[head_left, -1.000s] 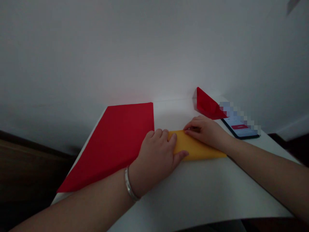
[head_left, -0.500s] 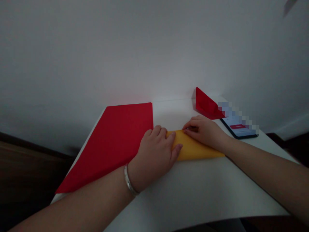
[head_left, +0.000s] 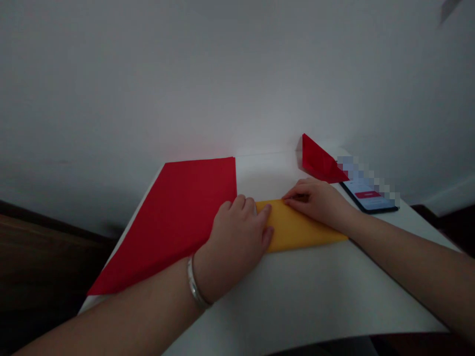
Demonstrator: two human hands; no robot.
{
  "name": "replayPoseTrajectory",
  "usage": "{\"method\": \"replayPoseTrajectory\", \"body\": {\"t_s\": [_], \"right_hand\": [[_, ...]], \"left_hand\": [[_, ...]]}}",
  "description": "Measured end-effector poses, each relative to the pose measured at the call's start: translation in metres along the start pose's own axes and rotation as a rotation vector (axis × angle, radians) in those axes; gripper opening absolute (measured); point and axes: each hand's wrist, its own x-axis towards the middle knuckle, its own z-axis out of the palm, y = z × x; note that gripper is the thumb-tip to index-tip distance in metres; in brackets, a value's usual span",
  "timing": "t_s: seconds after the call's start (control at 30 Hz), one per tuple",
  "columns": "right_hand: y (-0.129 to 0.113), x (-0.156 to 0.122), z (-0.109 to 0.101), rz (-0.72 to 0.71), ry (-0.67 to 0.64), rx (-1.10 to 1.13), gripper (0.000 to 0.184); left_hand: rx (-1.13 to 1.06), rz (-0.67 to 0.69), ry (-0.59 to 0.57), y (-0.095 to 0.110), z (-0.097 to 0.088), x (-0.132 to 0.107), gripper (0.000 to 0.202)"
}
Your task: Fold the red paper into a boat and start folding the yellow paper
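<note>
A folded sheet of yellow paper [head_left: 297, 227] lies on the white table, its right end narrowing to a point under my right wrist. Across its left end rests my left hand [head_left: 237, 232], a silver bangle on the wrist. The fingers press down on the paper, with index finger and thumb lying on its surface and the hand covering the paper's left edge. My right hand [head_left: 313, 200] pinches the far edge of the yellow paper between thumb and forefinger.
Large red paper sheets [head_left: 174, 212] lie to the left, partly beneath my left forearm. Behind my right hand, a folded red paper piece [head_left: 321, 163] stands against a phone [head_left: 371, 195] with a lit screen. A grey wall [head_left: 237, 74] rises behind the table [head_left: 297, 296].
My left thumb has drawn in closer to the index finger, and the left hand has shifted slightly left. More yellow paper shows beside it. My right hand keeps nearly the same place.
</note>
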Motion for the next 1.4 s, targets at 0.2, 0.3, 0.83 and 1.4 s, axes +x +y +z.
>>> {"method": "replayPoseTrajectory", "body": {"t_s": [0.2,0.3,0.83,1.4], "right_hand": [[-0.002,0.000,-0.002,0.005,0.004,0.004,0.013],[-0.002,0.000,-0.002,0.001,0.006,0.008,0.013],[-0.004,0.000,-0.001,0.047,-0.004,-0.033,0.015],[-0.011,-0.001,-0.003,0.053,0.008,-0.081,0.014]], "left_hand": [[0.006,0.000,0.009,-0.001,0.001,0.000,0.038],[-0.005,0.000,0.005,-0.001,0.001,0.000,0.038],[0.005,0.000,0.016,-0.001,0.000,0.001,0.034],[-0.086,0.093,0.090,-0.002,0.009,0.003,0.042]]}}
